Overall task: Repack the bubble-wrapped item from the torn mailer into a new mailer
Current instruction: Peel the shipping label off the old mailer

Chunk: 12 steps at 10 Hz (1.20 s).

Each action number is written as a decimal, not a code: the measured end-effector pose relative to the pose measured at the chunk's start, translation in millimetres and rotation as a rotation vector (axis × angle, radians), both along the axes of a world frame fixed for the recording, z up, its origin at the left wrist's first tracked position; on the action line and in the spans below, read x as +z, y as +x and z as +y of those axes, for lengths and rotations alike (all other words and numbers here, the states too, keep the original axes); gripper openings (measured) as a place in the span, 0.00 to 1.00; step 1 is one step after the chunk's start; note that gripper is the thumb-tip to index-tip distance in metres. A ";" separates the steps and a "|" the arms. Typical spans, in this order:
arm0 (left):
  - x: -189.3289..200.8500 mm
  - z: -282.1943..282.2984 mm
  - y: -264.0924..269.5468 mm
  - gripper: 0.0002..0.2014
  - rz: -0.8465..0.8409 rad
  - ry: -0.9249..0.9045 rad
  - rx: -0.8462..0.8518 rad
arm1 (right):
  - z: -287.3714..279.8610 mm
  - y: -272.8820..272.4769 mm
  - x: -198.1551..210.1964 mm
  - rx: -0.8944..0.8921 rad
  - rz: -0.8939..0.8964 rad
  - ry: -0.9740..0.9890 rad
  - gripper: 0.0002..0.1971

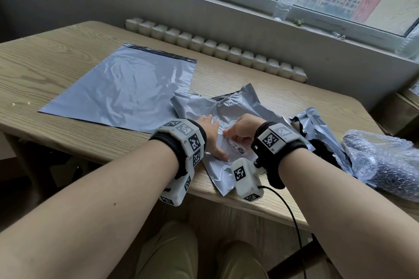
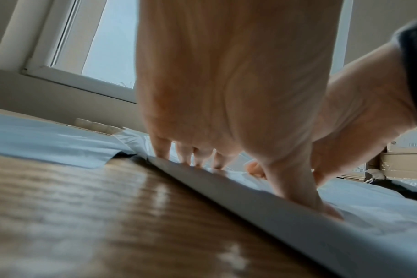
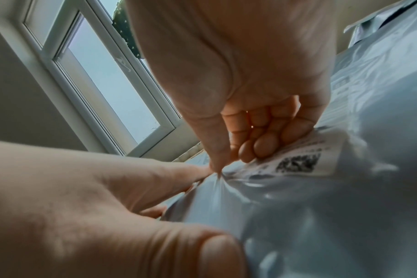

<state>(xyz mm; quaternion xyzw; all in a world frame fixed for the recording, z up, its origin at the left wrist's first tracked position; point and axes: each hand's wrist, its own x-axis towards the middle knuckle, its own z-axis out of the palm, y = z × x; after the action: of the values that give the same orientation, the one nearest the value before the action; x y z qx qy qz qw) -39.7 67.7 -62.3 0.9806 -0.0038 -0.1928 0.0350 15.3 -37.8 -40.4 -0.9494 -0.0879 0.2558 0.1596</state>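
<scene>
The mailer (image 1: 229,115) under my hands is pale grey and crinkled, its label (image 1: 240,147) white with black print and a black square code. Toward the far left corner of the wood-grained beige table (image 1: 56,56), the flat mailer (image 1: 122,88) shines blue-grey. At the right edge the torn mailer (image 1: 317,129) shows grey outside, black inside, beside clear bubble wrap (image 1: 383,161) over something dark.

Black wristbands (image 1: 181,140), white marker-tagged camera blocks (image 1: 246,176), seemingly khaki trousers (image 1: 167,253).
</scene>
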 end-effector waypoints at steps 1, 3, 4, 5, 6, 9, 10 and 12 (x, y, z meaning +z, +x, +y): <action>0.5 -0.6 0.7 0.58 0.033 0.020 0.006 | -1.1 -0.1 2.9 0.026 0.038 -0.013 0.17; 1.1 -2.2 0.3 0.58 0.031 0.027 0.014 | -7.4 2.5 2.6 0.004 0.060 0.049 0.18; 0.1 -1.9 0.0 0.59 0.024 0.022 0.019 | -8.4 1.3 3.3 0.022 0.058 0.025 0.19; 0.0 -1.6 -0.3 0.59 0.024 0.021 0.022 | -9.8 2.3 2.6 -0.001 0.049 0.060 0.19; -0.4 -1.8 0.4 0.59 0.030 0.022 0.025 | -10.0 3.8 -0.1 -0.013 0.043 0.057 0.18; 2.0 -2.0 1.0 0.59 0.051 0.026 0.027 | -12.8 10.3 -7.5 -0.098 0.050 0.224 0.13; 1.8 -1.8 0.6 0.59 0.055 0.022 0.026 | -14.5 12.1 -9.6 -0.099 0.066 0.231 0.13; 1.4 -0.9 -1.1 0.59 0.043 -0.002 0.030 | -21.6 5.9 -9.4 -0.162 0.107 0.415 0.18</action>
<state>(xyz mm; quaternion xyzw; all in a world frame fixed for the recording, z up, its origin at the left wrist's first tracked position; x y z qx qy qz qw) -40.9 66.8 -60.9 0.9761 0.0114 -0.2135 0.0390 21.2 -59.4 -49.8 -0.8851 -0.0537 0.2687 0.3761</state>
